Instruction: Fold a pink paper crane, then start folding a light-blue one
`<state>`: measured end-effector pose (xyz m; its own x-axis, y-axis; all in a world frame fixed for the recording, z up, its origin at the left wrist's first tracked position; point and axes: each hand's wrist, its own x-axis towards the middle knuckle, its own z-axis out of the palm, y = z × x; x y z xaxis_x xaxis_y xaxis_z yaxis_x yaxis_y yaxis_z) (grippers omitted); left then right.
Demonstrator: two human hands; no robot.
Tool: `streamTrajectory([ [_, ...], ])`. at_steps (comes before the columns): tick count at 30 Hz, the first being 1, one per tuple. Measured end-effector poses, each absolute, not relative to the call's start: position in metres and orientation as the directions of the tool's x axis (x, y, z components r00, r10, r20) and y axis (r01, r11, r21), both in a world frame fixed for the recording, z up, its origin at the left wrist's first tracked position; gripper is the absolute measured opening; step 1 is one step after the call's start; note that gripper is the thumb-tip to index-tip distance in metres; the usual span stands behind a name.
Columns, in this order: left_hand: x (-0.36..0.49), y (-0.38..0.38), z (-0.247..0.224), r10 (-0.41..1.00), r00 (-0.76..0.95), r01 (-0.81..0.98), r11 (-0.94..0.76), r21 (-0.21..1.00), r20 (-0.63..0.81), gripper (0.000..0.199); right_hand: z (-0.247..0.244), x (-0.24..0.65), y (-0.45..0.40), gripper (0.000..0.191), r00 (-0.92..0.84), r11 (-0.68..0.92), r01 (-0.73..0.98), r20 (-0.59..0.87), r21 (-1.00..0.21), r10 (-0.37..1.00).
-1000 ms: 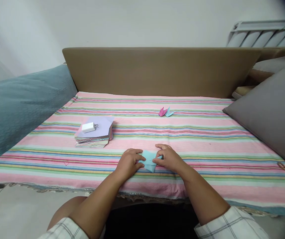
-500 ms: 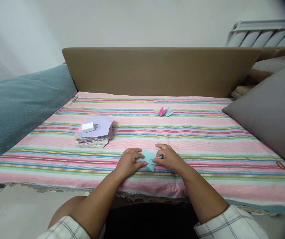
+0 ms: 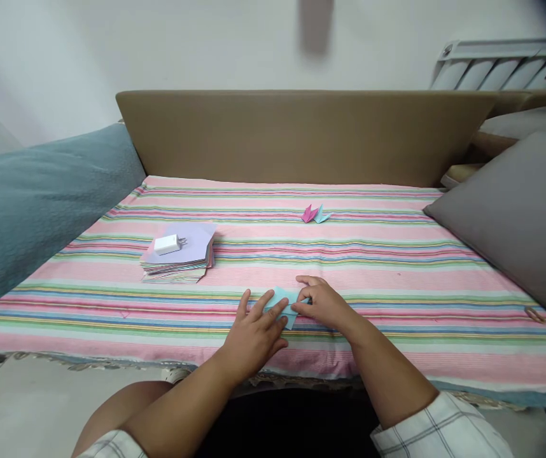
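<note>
A small light-blue folded paper [image 3: 280,295] lies on the striped cloth in front of me. My left hand [image 3: 256,331] rests palm down with spread fingers, its fingertips pressing on the paper's left and middle part. My right hand [image 3: 321,304] pinches the paper's right end between thumb and index finger, the other fingers curled loosely above. Farther back on the cloth sit a magenta folded paper figure [image 3: 309,214] and a light-blue folded figure [image 3: 321,215], side by side and touching.
To the left, a stack of coloured paper [image 3: 177,270] bears a white plug adapter [image 3: 167,244]. A grey cushion [image 3: 516,222] leans at right, near a small brown ring-like item [image 3: 534,314]. A brown backrest [image 3: 301,137] stands behind; a blue-covered armrest [image 3: 53,197] is at left.
My left hand has let go of the paper's left edge, opened out and shifted nearer to me, fingers now spread over the paper. My right hand keeps its pinch in nearly the same place.
</note>
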<state>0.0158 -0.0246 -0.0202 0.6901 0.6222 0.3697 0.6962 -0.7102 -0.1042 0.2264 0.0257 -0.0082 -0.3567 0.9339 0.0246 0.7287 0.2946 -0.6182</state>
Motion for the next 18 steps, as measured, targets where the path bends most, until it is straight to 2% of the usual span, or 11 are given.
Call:
streamTrajectory([
  [6,0.021,-0.041,-0.027,0.688,0.643,0.761,-0.625,-0.177,0.336,0.037,-0.008,0.225,0.026,0.017,-0.348,0.291,0.736,0.027,-0.611,0.937],
  [18,0.022,-0.058,-0.034,0.77,0.616,0.787,-0.589,-0.185,0.17,0.066,-0.014,0.226,0.028,0.018,-0.354,0.309,0.749,0.04,-0.587,0.934],
])
